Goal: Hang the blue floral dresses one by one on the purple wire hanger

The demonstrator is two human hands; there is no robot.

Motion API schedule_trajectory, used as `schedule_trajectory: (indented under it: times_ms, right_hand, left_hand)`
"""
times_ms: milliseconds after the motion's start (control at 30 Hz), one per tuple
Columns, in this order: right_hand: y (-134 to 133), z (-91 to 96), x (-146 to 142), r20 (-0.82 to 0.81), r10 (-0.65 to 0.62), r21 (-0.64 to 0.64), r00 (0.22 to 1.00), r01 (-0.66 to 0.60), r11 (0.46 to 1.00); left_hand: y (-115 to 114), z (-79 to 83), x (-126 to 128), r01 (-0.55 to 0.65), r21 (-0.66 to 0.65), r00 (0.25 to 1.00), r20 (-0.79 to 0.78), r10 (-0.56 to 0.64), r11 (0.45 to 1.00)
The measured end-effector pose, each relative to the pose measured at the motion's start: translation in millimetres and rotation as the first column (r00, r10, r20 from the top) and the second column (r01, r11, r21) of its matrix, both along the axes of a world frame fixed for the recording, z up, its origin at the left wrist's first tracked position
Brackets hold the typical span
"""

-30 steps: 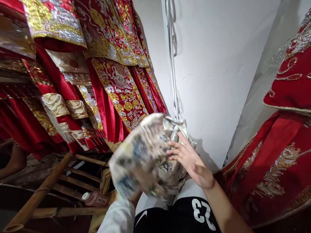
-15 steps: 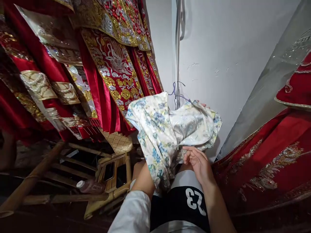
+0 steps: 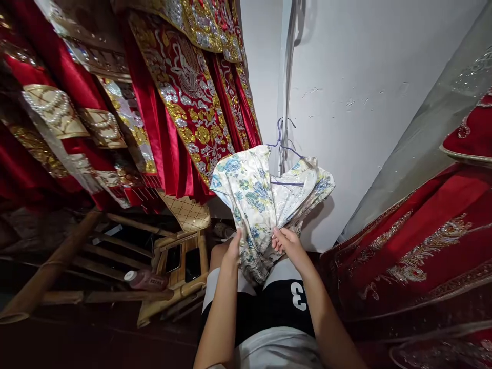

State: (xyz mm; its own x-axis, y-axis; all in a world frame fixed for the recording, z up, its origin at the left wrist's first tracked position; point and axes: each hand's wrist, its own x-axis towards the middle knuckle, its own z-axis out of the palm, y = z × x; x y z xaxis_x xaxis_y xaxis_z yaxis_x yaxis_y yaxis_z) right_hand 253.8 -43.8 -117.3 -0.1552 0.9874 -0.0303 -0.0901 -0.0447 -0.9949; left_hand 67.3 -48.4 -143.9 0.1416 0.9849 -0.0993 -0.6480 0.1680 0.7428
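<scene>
A cream garment with blue flowers hangs bunched on a thin purple wire hanger in front of the white wall. My left hand grips the fabric's lower left edge. My right hand pinches the folds on the lower right. Both hands are closed on the cloth, just above my lap, where black shorts with a white number show.
Red robes with gold and silver embroidery hang at the left, and more red embroidered cloth lies at the right. A bamboo stool holding two phones and a pink bottle stand at the lower left. A metal pole runs up the wall.
The blurred bundle has been opened out and now hangs from the hanger. My left hand came out from under the cloth, and both hands dropped to grip its lower part.
</scene>
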Motion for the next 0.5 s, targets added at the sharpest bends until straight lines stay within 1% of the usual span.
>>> schedule_trajectory:
  times_ms: [67,100,133,167,200,233,267,300,333,367,400,433,467,500]
  right_hand:
    - [0.5,-0.2,-10.0,-0.015,-0.002,0.007,1.000,0.002,1.000]
    - [0.4,0.2,-12.9,-0.021,-0.012,0.015,1.000,0.012,1.000]
    - [0.2,0.9,-14.1,-0.026,-0.026,0.026,0.999,0.027,0.999]
    - [-0.2,1.6,-13.4,-0.030,-0.044,0.036,0.999,0.045,0.998]
    - [-0.6,2.1,-11.1,-0.034,-0.063,0.044,0.997,0.065,0.997]
    - [-0.9,2.4,-7.6,-0.037,-0.082,0.050,0.996,0.084,0.995]
    - [-1.0,2.2,-3.5,-0.040,-0.100,0.051,0.994,0.102,0.993]
    - [-0.7,1.4,0.5,-0.041,-0.116,0.049,0.992,0.118,0.992]
    - [-0.2,0.0,4.0,-0.040,-0.129,0.044,0.991,0.131,0.990]
    - [0.6,-2.1,6.3,-0.039,-0.138,0.038,0.990,0.140,0.989]
    - [1.5,-4.7,7.4,-0.037,-0.143,0.032,0.989,0.144,0.989]
    - [2.5,-7.6,7.2,-0.035,-0.143,0.026,0.989,0.144,0.989]
    - [3.3,-10.6,5.7,-0.033,-0.138,0.022,0.990,0.139,0.990]
    - [3.7,-13.3,3.3,-0.030,-0.128,0.021,0.991,0.128,0.991]
  left_hand:
    - [-0.4,8.4,11.4,0.040,0.009,0.999,-0.013,-0.040,0.999]
    - [-0.6,10.3,17.1,0.035,0.017,0.999,-0.026,-0.035,0.999]
    - [-0.3,10.5,21.8,0.004,0.022,0.999,-0.034,-0.003,1.000]
    - [1.1,9.1,25.0,-0.053,0.023,0.998,-0.044,0.054,0.998]
    - [3.5,6.7,26.3,-0.136,0.027,0.988,-0.072,0.138,0.990]
    - [6.8,3.5,25.7,-0.252,0.050,0.958,-0.132,0.256,0.967]
    - [10.4,-0.1,23.5,-0.380,0.094,0.896,-0.209,0.392,0.920]
    - [13.7,-3.8,20.3,-0.505,0.153,0.803,-0.278,0.527,0.850]
    - [16.0,-7.4,17.1,-0.608,0.233,0.682,-0.337,0.649,0.759]
    - [16.8,-10.7,15.0,-0.668,0.323,0.560,-0.375,0.739,0.670]
    - [15.9,-13.5,14.9,-0.685,0.403,0.469,-0.394,0.790,0.607]
    - [13.6,-15.9,17.4,-0.667,0.469,0.421,-0.404,0.812,0.579]
    - [10.2,-17.9,22.7,-0.620,0.524,0.412,-0.415,0.811,0.584]
    - [6.3,-19.7,30.5,-0.543,0.581,0.424,-0.434,0.795,0.607]
